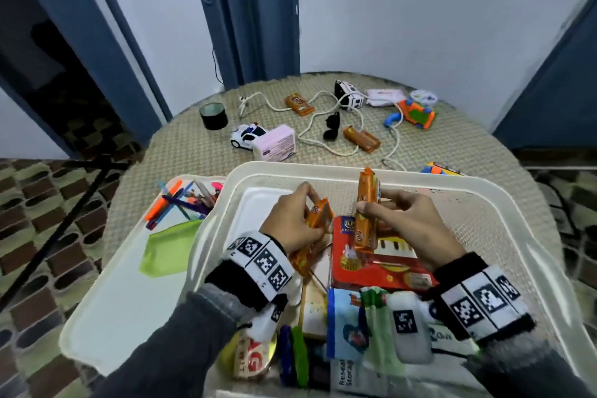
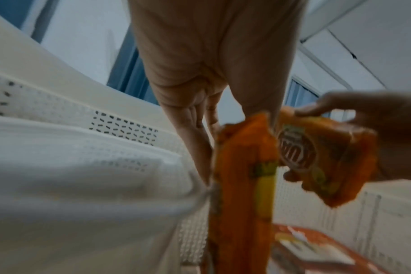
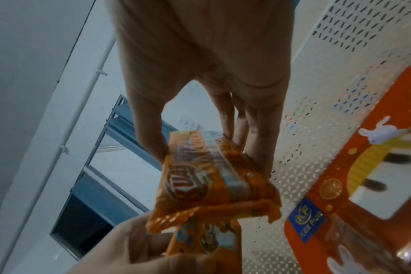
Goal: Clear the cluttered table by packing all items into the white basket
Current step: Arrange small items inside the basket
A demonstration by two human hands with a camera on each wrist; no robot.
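head / left hand (image 1: 292,223): curled round an orange snack pack (image 1: 319,215), low inside the white basket (image 1: 504,200), just beside the red biscuit box (image 1: 381,265); probably being slotted into the gap left of the box.
head / right hand (image 1: 410,220): pinches a second orange snack pack (image 1: 366,210) upright, thumb on near face, fingers behind; held clear above the red box, likely waiting for a slot.
head / basket: at near edge of tabletop (image 1: 193,145), already holding the red box, pouches and a bottle along its near wall.
head / left to pack: two more orange packs (image 1: 298,104), white cord (image 1: 318,136), toy cars (image 1: 247,136), pink box (image 1: 274,143), black tape roll (image 1: 214,115), toy drill (image 1: 415,113), all toward the far edge.
head / beside basket: white tray (image 1: 113,294) at left edge with pens (image 1: 181,203) and a green pouch (image 1: 168,249).
left wrist: fingers (image 2: 195,129) against the pack's edge (image 2: 244,185), basket wall (image 2: 94,126) close on the left; heavy blur, print unreadable.
left wrist / other hand (image 2: 387,133): gripping its pack (image 2: 324,163) by both ends.
right wrist: thumb (image 3: 150,129) and fingers clamp the pack (image 3: 214,178); left hand's pack (image 3: 204,239) directly below, contact between the two not resolvable.
hidden: basket floor under both hands; near-wall items cut off by frame bottom; toy at right edge of tabletop half behind the basket rim.
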